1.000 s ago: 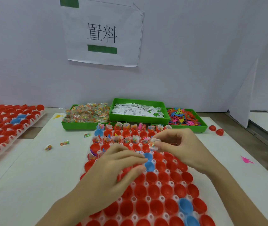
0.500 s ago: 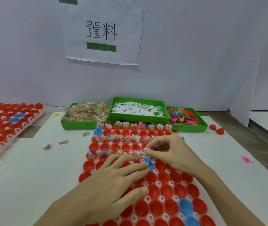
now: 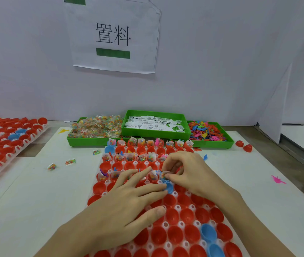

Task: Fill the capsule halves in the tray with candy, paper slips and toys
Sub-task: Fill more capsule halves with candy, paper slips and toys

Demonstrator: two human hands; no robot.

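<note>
The right hand [image 3: 190, 173] pinches a candy bag [image 3: 163, 175], maybe with a slip, into a blue cup [image 3: 166, 178] mid-tray [image 3: 184, 208]. The left hand [image 3: 129, 199], at seven o'clock, lies spread and flat. The bag looks light, soft and crinkly; pinch its top edge.

- A small assembly or packing workstation, not a home.
- White partition boards [image 3: 221, 62] wall off the bench.
- A printed paper sign [image 3: 113, 34] with Chinese characters is taped up, labelling the station.
- Three green bins [image 3: 154, 133] hold bulk candy, paper slips and plastic toys.
- Large trays [image 3: 166, 225] hold rows of capsule halves, with another tray [image 3: 3, 145] to the left.
</note>
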